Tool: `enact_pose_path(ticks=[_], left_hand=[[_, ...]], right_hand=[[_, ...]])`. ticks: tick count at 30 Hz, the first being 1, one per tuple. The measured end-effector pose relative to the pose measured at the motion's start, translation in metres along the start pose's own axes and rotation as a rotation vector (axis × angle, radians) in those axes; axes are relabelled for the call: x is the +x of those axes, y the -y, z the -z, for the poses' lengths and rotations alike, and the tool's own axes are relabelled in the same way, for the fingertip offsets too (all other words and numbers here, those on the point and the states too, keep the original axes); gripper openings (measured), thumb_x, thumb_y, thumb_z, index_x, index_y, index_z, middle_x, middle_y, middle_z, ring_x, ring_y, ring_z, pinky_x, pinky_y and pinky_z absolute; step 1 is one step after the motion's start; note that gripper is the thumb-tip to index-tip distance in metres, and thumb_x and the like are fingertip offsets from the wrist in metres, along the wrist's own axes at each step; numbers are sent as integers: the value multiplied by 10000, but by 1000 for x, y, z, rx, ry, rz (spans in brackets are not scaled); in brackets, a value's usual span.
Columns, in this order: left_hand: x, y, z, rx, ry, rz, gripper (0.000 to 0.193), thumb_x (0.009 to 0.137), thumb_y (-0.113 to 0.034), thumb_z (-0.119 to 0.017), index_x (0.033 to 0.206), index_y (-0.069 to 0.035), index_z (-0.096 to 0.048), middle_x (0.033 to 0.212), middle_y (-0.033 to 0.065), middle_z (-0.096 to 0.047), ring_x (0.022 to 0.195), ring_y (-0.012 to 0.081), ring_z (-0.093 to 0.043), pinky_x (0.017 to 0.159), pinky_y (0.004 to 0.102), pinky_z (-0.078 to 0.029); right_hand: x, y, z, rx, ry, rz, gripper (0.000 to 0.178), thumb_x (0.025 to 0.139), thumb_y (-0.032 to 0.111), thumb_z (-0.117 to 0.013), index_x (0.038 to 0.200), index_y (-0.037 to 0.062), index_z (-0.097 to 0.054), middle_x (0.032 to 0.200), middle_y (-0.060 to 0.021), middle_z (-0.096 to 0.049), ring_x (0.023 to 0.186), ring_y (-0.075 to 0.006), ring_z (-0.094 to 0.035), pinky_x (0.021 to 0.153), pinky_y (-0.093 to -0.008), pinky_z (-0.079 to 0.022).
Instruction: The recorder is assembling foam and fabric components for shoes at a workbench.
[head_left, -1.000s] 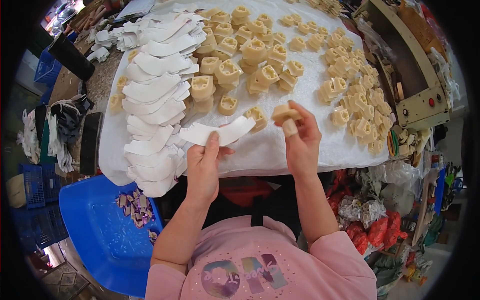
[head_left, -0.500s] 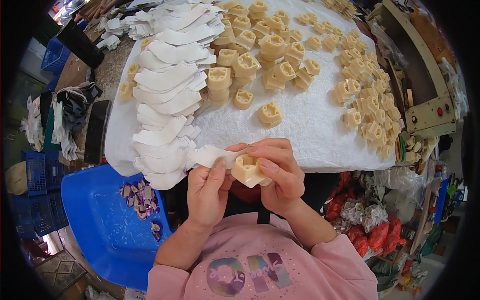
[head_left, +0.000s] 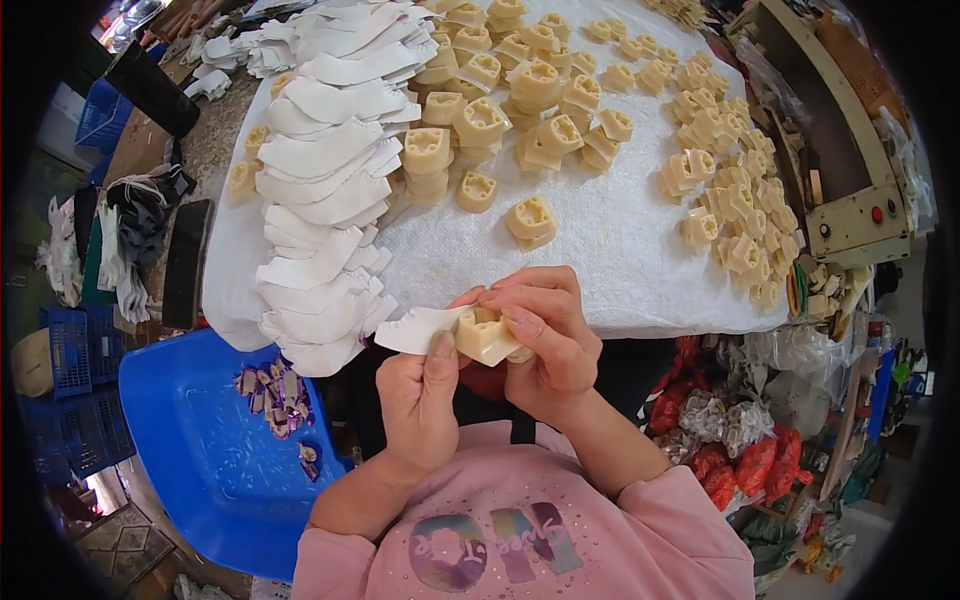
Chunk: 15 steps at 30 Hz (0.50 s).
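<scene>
My right hand [head_left: 552,345] is closed around a cream plastic shoe heel [head_left: 486,345], its hollowed top face turned up. My left hand [head_left: 418,405] pinches a curved white heel cover [head_left: 412,330] close to the heel, thumb on top. One end of the cover meets the heel's left side; its notched free end sticks out to the left. The fingers behind the heel are partly hidden. Just beyond my hands, a single heel [head_left: 531,223] stands on the white sheet [head_left: 600,260], with another heel [head_left: 476,192] behind it.
Overlapping white covers [head_left: 318,220] run along the table's left side. Many heels [head_left: 535,85] are grouped at the back, more heels [head_left: 745,200] at the right. A blue tub [head_left: 200,470] with purple-edged pieces is at lower left. A dark phone [head_left: 188,265] lies left; a machine frame [head_left: 860,230] stands right.
The cover's free end has come away from the pile's edge and now shows flatter and wider. My left thumb has shifted along it toward the heel, which has turned slightly.
</scene>
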<state>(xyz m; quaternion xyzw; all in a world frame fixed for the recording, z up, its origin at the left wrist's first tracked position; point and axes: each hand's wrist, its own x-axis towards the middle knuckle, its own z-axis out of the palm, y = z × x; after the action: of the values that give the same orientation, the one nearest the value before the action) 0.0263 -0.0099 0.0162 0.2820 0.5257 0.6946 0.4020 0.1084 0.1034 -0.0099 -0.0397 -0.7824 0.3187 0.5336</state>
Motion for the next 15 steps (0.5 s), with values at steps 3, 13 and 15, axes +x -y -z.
enact_pose_path(ticks=[3, 13, 15], left_hand=[[0, 3, 2, 61, -21, -55, 437, 993, -218, -347, 1220, 142, -446, 1225, 186, -520, 1092, 224, -546, 920, 331, -455], [10, -11, 15, 329, -241, -255, 237, 941, -91, -474, 1035, 84, -602, 819, 95, -648, 762, 103, -581, 708, 229, -460], [10, -11, 14, 441, -232, -243, 216, 933, -107, -508, 969, 58, -644, 774, 75, -642, 703, 93, -553, 639, 220, -440]], right_hand=[[3, 1, -4, -16, -47, 33, 495, 638, -114, -619, 1089, 77, -548, 993, -104, -614, 844, -286, -529, 700, -356, -445], [18, 12, 11, -402, 174, 37, 302, 616, 54, -661, 898, 139, -595, 885, -14, -605, 829, -217, -476, 778, -433, -280], [20, 18, 12, -500, 265, 14, 276, 611, 71, -650, 871, 142, -589, 856, -9, -586, 830, -213, -478, 778, -458, -260]])
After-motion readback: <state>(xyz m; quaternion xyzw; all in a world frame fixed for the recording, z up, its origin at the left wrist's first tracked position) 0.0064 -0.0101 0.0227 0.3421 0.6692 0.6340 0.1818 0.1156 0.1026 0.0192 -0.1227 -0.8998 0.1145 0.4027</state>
